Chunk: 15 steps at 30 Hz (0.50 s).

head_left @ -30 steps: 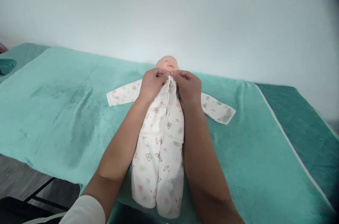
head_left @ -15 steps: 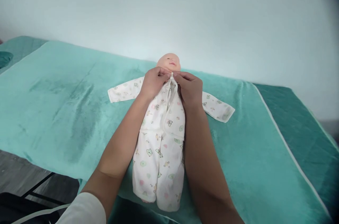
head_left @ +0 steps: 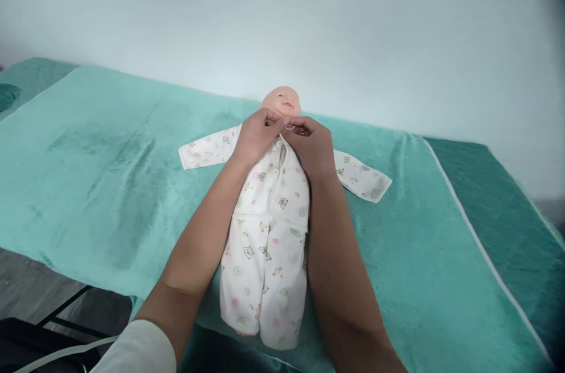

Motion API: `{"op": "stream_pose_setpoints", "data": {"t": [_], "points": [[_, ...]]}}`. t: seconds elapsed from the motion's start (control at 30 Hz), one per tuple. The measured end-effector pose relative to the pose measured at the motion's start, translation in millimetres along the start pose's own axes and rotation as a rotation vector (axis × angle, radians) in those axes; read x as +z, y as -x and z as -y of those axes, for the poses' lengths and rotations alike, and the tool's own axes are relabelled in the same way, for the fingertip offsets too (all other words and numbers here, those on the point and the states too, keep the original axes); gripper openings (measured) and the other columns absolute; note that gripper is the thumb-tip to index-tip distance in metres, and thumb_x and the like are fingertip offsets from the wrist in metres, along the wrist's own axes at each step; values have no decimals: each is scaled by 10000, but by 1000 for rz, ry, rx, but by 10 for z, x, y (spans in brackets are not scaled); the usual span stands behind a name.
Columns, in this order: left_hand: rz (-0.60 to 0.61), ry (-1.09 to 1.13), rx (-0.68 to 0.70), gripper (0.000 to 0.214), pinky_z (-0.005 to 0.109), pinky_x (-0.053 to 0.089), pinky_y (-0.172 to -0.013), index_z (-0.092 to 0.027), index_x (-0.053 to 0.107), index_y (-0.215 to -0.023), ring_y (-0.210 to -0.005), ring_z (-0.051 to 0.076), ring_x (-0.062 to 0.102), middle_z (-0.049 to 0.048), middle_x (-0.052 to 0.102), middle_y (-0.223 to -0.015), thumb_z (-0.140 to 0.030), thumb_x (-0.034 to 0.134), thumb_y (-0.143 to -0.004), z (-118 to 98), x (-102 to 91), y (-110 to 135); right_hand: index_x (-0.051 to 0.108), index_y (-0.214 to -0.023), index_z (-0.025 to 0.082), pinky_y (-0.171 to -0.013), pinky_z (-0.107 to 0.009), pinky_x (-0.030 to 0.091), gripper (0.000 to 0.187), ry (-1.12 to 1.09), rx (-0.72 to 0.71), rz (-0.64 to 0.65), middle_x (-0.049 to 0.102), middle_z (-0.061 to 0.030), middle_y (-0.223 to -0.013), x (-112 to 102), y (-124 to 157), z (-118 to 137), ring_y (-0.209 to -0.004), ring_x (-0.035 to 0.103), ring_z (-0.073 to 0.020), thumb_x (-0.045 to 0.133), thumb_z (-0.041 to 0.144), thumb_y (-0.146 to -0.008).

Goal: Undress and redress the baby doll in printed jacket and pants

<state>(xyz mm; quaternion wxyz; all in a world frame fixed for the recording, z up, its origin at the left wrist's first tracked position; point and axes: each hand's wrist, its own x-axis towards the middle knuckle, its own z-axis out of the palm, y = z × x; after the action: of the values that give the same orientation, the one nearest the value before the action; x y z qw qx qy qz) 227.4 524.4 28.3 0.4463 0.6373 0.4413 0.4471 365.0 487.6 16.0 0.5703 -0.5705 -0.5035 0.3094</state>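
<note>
A baby doll (head_left: 281,100) lies on its back, dressed in a white printed baby shirt (head_left: 291,196) and matching pants (head_left: 247,270). Just below the doll's chin, my left hand (head_left: 260,132) pinches the shirt's neckline. Meeting it from the other side, my right hand (head_left: 311,140) also has its fingertips closed on the collar edge. The shirt front gapes slightly under my fingers, and its two sleeves are spread out sideways. My fingers hide the exact bit of cloth they grip.
Beneath the doll is a green velvety cover (head_left: 110,185) over a bed-like table. A darker green strip (head_left: 489,202) lies at the right. A pale wall (head_left: 282,20) stands behind. At the lower left are a dark object (head_left: 30,343) and a white cable (head_left: 66,354).
My right hand has shifted slightly left, bringing its fingertips against my left hand's at the collar. The shirt opening below them looks narrower. The doll stays in place.
</note>
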Motion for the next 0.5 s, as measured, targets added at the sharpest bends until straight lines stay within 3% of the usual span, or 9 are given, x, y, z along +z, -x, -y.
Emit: {"op": "stream_pose_setpoints", "data": {"t": [0.37,0.5], "points": [[33,281,-100,145,264,495,-737,-198,550,-953,-720,120,616,-19,647,-789,-110,625,-866,-1,8,36,685,-1026,218,-767,-306,530,300,2,-32,87,684,7,-900,0,-9,-12,-772,615,-131,734,225,-731],[-15,121,-39,170,275,493,-785,-175,615,-945,-768,128,610,1,653,-843,-53,584,-832,28,17,21,670,-1034,216,-762,-306,529,315,9,-15,67,690,-14,-1023,13,2,-19,-771,631,-124,731,224,-725]]}}
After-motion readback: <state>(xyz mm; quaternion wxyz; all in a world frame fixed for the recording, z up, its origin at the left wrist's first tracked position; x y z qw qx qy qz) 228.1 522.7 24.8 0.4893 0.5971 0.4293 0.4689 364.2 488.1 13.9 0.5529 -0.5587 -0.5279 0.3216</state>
